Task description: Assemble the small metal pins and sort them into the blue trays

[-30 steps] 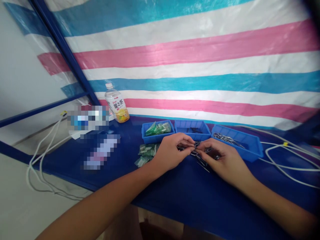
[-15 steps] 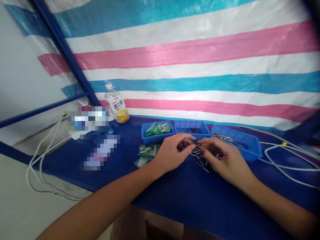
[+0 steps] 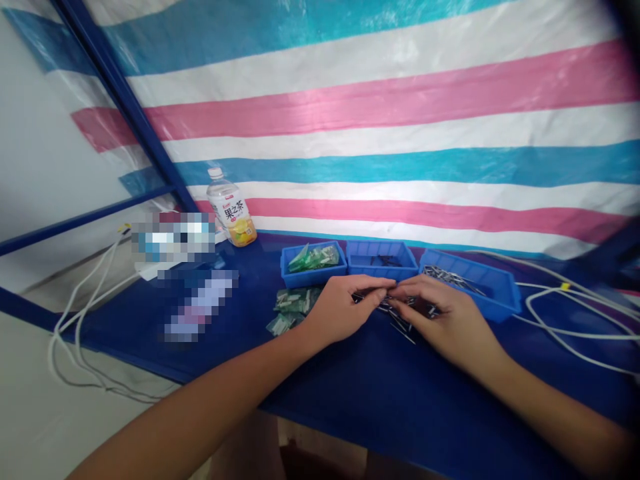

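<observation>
Over the table (image 3: 345, 393), left hand (image 3: 343, 308) faces right hand (image 3: 447, 317), both nearly pinched, contents unclear.

A dark blue table (image 3: 350, 393) with a smooth surface carries all these things. Along its rear part stand three trays, the left tray (image 3: 313, 277), the middle tray (image 3: 363, 260) and the right tray (image 3: 493, 303), placed side by side. In front of them lies a pile of thin metal pieces (image 3: 403, 328), partly hidden, and beside it some green packets (image 3: 295, 303). A bottle (image 3: 233, 217) stands at the rear left, near one blurred object (image 3: 203, 303). White cables (image 3: 565, 287) lie at the right.
</observation>
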`<control>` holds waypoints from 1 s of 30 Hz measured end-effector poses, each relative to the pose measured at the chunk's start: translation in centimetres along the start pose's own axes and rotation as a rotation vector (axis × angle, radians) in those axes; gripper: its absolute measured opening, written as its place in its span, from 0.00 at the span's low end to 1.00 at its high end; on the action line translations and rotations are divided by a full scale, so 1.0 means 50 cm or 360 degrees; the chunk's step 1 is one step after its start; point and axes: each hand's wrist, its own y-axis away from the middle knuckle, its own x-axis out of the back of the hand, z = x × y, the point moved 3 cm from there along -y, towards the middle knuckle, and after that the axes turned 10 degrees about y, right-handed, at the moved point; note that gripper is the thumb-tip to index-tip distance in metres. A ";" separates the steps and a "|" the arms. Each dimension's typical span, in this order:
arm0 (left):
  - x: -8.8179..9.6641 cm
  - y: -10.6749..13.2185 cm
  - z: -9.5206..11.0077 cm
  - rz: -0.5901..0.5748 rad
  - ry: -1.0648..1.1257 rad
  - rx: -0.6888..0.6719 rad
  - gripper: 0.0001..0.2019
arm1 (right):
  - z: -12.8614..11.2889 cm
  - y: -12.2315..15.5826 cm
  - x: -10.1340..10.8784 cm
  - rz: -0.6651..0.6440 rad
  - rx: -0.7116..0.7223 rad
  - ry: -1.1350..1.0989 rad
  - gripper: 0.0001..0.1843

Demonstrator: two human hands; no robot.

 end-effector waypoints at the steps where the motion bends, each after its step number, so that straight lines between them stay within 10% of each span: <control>1: 0.001 -0.001 -0.002 0.0018 0.0027 0.0021 0.13 | -0.003 0.001 -0.001 -0.0028 -0.0006 -0.0024 0.07; 19: 0.005 -0.003 -0.029 0.0184 0.0422 0.0261 0.15 | -0.016 0.006 0.001 -0.0125 -0.0147 -0.0016 0.11; 30: -0.003 -0.001 -0.005 0.0030 -0.0026 -0.0040 0.06 | -0.012 0.007 -0.001 -0.0114 -0.0171 -0.0025 0.12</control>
